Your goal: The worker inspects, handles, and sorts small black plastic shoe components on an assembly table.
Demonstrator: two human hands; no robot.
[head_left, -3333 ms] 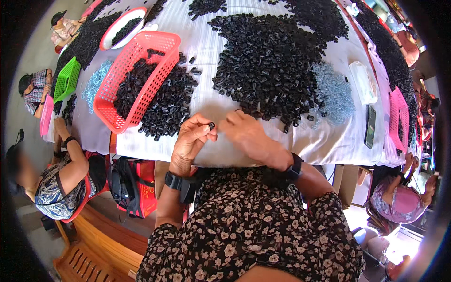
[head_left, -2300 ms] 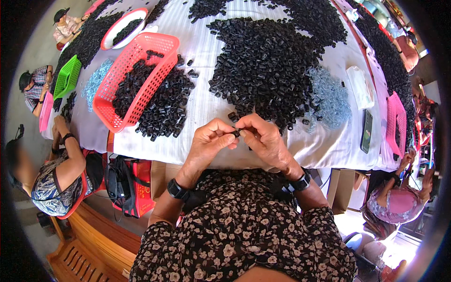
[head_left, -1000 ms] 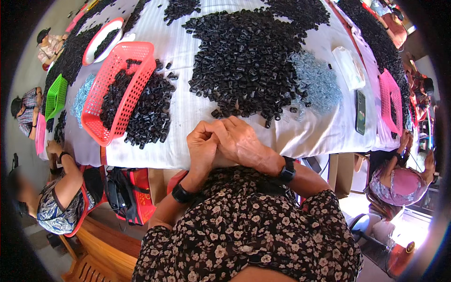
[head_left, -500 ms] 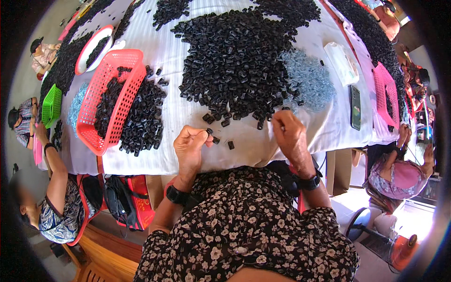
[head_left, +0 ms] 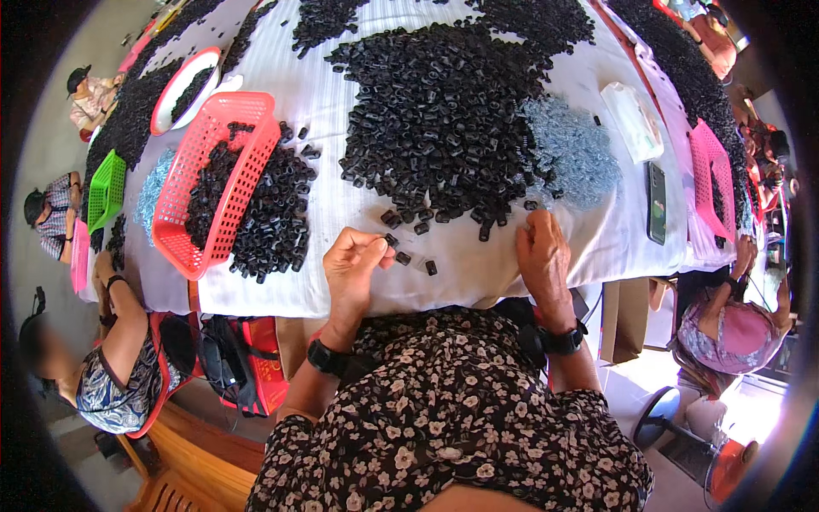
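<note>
My left hand [head_left: 351,263] pinches a small black plastic piece [head_left: 391,241] between thumb and forefinger, just above the white cloth. Two loose black pieces lie right of those fingertips, one of them a small block [head_left: 431,268]. My right hand [head_left: 543,256] is at the near right edge of a big heap of black plastic pieces [head_left: 435,128]. Its fingers are curled together, close to a black piece [head_left: 531,205]; whether they hold anything is hidden. Beside the heap, just beyond this hand, spreads a pile of tiny shiny pale-blue pieces [head_left: 576,158].
To the left, a pink perforated basket [head_left: 223,226] holds black pieces, with more piled against its right side. A white packet [head_left: 633,124] and a dark phone [head_left: 656,205] lie on the right. Co-workers sit on both sides, near a green basket [head_left: 106,189] and another pink basket [head_left: 712,183].
The whole view has shifted slightly, moving the table rightward in the picture. My left hand keeps its pinch on the black piece. My right hand's fingers remain curled near the heap's edge.
</note>
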